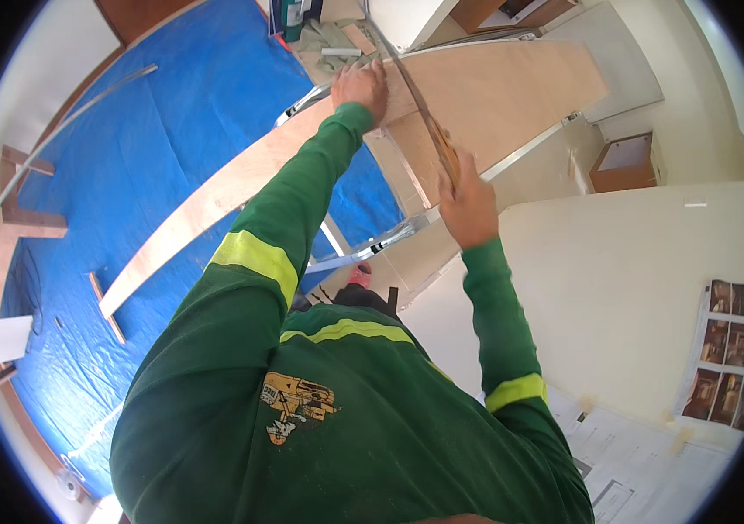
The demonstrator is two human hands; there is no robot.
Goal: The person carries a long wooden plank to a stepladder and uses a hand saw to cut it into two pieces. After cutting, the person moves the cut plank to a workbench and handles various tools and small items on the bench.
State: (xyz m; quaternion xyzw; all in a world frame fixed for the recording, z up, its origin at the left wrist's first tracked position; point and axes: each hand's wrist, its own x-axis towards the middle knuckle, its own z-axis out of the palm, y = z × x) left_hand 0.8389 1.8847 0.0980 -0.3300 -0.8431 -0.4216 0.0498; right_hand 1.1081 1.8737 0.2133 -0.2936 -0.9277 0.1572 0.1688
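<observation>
My right hand (468,205) is closed round the wooden handle of a handsaw (423,109). Its long, narrow blade slants up and to the left, across a pale plywood board (503,87). Just left of the blade, my left hand (361,89) presses down on the wood with its fingers curled over it. From under that hand a long, narrow plywood strip (206,205) runs down to the left, its end near a small wooden batten (107,307). Whether strip and board are one piece is hidden by my hand and the saw.
Shiny metal supports (398,234) sit beneath the wood. A blue sheet (215,87) covers the floor at left, with wooden frame pieces (36,225) on it. Beyond my left hand lie a cloth (324,39) and a dark green container (292,17). A pale wall (599,262) stands at right.
</observation>
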